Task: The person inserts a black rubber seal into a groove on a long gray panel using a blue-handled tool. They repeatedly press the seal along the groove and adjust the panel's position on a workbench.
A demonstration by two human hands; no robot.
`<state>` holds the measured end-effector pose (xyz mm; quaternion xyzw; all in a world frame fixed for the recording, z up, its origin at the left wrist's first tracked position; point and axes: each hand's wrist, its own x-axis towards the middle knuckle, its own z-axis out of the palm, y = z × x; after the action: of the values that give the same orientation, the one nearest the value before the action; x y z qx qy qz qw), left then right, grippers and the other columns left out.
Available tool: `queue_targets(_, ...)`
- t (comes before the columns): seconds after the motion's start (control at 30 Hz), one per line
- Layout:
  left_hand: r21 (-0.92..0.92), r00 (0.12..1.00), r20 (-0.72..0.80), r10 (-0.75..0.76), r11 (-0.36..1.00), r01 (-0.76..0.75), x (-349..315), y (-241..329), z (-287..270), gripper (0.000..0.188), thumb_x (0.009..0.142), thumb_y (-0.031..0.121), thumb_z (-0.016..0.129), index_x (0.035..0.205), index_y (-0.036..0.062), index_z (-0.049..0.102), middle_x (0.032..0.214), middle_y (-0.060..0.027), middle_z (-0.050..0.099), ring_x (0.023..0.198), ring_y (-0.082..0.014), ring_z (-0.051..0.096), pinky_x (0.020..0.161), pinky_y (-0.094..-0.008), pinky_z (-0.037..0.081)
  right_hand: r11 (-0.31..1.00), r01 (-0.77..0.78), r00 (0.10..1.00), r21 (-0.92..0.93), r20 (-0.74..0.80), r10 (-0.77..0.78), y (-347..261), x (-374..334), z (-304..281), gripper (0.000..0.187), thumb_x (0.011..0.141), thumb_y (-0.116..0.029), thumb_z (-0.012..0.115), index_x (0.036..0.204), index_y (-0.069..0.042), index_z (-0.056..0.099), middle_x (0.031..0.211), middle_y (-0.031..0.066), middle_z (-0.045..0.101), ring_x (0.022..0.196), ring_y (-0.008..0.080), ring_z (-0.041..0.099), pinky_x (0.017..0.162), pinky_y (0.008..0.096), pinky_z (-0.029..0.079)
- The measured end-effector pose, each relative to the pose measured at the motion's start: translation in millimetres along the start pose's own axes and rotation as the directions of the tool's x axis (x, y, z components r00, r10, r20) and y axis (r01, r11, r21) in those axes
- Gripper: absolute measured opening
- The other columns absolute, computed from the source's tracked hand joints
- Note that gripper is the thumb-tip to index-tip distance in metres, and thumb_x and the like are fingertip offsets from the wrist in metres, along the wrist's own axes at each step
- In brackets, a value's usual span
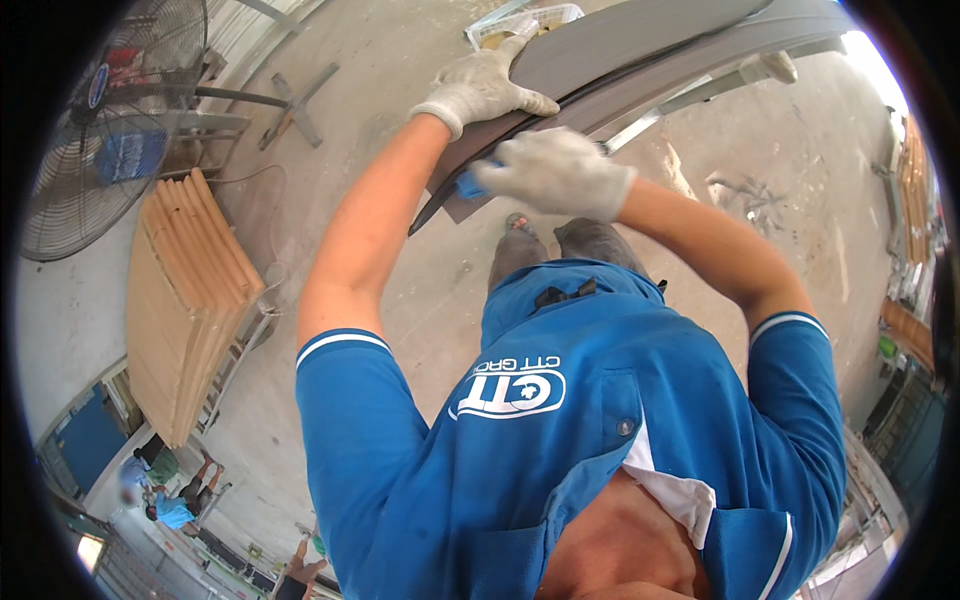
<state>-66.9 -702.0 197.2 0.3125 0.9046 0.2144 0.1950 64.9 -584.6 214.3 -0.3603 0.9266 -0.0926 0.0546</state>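
A long grey-brown panel (pixel 590 50) with a dark strip (pixel 650 62) along it stretches from in front of me to the upper right. My left hand (pixel 482 85), in a whitish work glove, rests on the panel with fingers spread and thumb beside the strip. Nearer to me, my gloved right hand (pixel 562 172) is closed on a small blue object (pixel 470 184) at the panel's near end. Most of that object is hidden by the fingers, and the hand is slightly blurred, so its kind is unclear.
A white basket (pixel 525 22) stands beyond the panel. At left are a large fan (pixel 95 130), its crossed metal foot (pixel 298 105) and a stack of tan panels (pixel 185 300). More tan panels (pixel 914 190) stand far right. A person in blue (pixel 175 510) is at lower left.
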Motion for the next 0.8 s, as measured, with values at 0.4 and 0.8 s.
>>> queue_targets(0.4,0.02,0.998,0.023,-0.058,0.998,0.057,1.1,-2.8,5.0,0.109,0.063,0.067,0.085,0.155,0.024,0.046,0.131,-0.0172,0.069,0.122,-0.0322,0.067,0.101,-0.0436,0.053,0.999,-0.034,0.997,0.0,-0.065,0.034,10.8,-7.3,0.3,0.02,0.091,-0.016,0.065,0.111,-0.012,0.064,0.076,0.0105,0.068,0.071,0.0262,0.075,0.057,0.0414,0.06)
queue_targets(0.8,0.029,1.0,0.001,-0.031,0.999,0.031,-0.4,-1.2,3.1,0.114,0.062,0.068,0.086,0.155,0.0187,0.045,0.127,-0.0159,0.071,0.118,-0.0325,0.069,0.098,-0.0488,0.052,0.99,0.061,0.997,-0.129,-0.036,-0.066,10.0,0.1,5.3,0.03,0.092,-0.017,0.063,0.121,-0.011,0.062,0.077,0.0115,0.068,0.071,0.0262,0.074,0.056,0.04,0.06)
